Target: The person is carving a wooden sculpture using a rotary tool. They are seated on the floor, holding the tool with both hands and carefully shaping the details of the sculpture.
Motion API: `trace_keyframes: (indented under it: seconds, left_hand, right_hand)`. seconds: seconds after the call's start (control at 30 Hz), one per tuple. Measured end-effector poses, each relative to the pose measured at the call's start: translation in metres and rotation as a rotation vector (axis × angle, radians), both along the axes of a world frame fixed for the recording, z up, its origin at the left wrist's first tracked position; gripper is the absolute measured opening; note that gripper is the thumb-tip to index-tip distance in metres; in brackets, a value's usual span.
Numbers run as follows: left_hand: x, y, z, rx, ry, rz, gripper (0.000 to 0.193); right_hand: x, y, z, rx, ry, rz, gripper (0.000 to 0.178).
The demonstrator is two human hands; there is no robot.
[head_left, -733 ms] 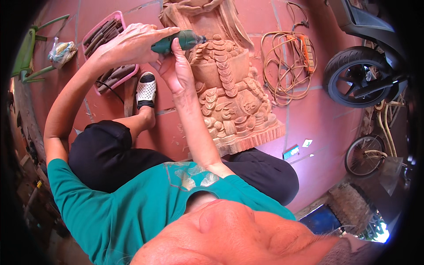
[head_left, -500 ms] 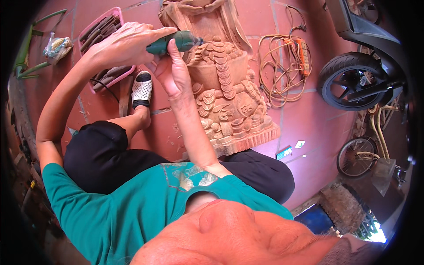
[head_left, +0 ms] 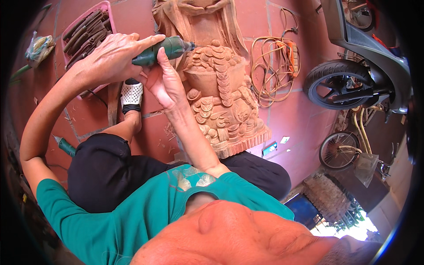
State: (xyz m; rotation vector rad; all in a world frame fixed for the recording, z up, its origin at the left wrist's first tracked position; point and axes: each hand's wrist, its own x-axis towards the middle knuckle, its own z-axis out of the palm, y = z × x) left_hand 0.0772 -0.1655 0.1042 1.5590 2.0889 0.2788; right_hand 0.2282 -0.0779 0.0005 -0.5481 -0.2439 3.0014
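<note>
A green rotary tool (head_left: 174, 46) lies across both my hands, its dark nose pointing right at the carved wooden statue (head_left: 224, 73). My left hand (head_left: 115, 56) is closed over the tool's rear, with the index finger stretched along its top. My right hand (head_left: 167, 88) supports it from the near side, thumb up against the body; its other fingers are mostly hidden. The tip is close to a heap of carved round discs near the statue's middle; I cannot tell whether it touches. The statue lies on the floor, its toothed base toward me.
A pink basket (head_left: 111, 17) of dark hand tools stands at far left, near a plastic bag (head_left: 39, 49). Another green tool (head_left: 65, 146) lies by my left knee. Coiled cable (head_left: 268, 66) and an orange power strip (head_left: 292, 59) lie right, before a motorbike wheel (head_left: 340, 81).
The view has shifted, so the statue, cable and wheel sit farther left in it. The green tool by my left knee shows more fully. Both hands keep their hold on the rotary tool.
</note>
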Motion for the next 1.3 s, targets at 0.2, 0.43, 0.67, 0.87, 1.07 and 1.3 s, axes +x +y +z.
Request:
trace_keyframes:
  seconds: [0.2, 0.43, 0.67, 0.87, 1.07, 1.3]
  left_hand:
    - [-0.005, 0.012, -0.001, 0.063, 0.014, -0.024, 0.089]
    - [0.0, 0.021, 0.0, 0.132, 0.055, -0.044, 0.084]
    - [0.002, 0.024, 0.003, 0.099, 0.063, -0.047, 0.086]
    - [-0.001, 0.026, 0.004, -0.015, 0.033, -0.059, 0.099]
    - [0.004, 0.026, 0.004, 0.097, 0.048, -0.053, 0.085]
    - [0.004, 0.027, 0.009, 0.033, 0.054, -0.048, 0.088]
  right_hand:
    - [-0.006, 0.01, 0.006, 0.032, 0.004, -0.04, 0.053]
    - [-0.005, 0.015, 0.011, -0.015, 0.003, -0.094, 0.049]
    - [-0.003, 0.015, 0.008, -0.05, 0.006, -0.095, 0.048]
    - [-0.002, 0.014, 0.008, -0.054, 0.003, -0.1, 0.047]
    - [-0.001, 0.014, 0.005, -0.06, 0.003, -0.099, 0.047]
    - [0.001, 0.012, 0.008, -0.043, 0.016, -0.102, 0.048]
